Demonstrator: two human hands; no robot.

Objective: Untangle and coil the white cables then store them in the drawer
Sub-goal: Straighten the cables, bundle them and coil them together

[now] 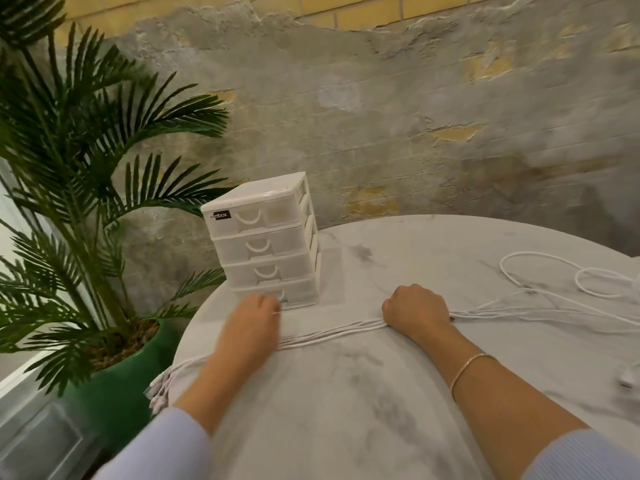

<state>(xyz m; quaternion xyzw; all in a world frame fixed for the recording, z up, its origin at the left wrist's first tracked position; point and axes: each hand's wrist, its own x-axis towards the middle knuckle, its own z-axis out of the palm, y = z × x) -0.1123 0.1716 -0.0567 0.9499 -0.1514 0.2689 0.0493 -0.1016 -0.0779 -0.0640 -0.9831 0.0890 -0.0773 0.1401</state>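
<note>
Both hands lie on the round marble-patterned bench (346, 393). The right hand (417, 306) clenches around the bundle of thin white cables (329, 336); the left hand (254, 317) pinches a strand near the white plastic four-drawer box (266, 237). Loose loops trail beyond the right hand. Best to keep the strands parallel and taut while coiling.

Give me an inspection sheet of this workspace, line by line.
Surface: round marbled table, pale grey.
Job's things: white drawer unit, four drawers, all closed, at the table's far left edge.
Clutter: small white object at the right edge, too cropped to identify.
Hands: left hand pinches a cable beside the bottom drawer; right hand grips the bundle.
Cables: white cables stretched straight between the hands, ends hanging over the left edge, loose loops at right.
Surroundings: potted palm, weathered wall.
</note>
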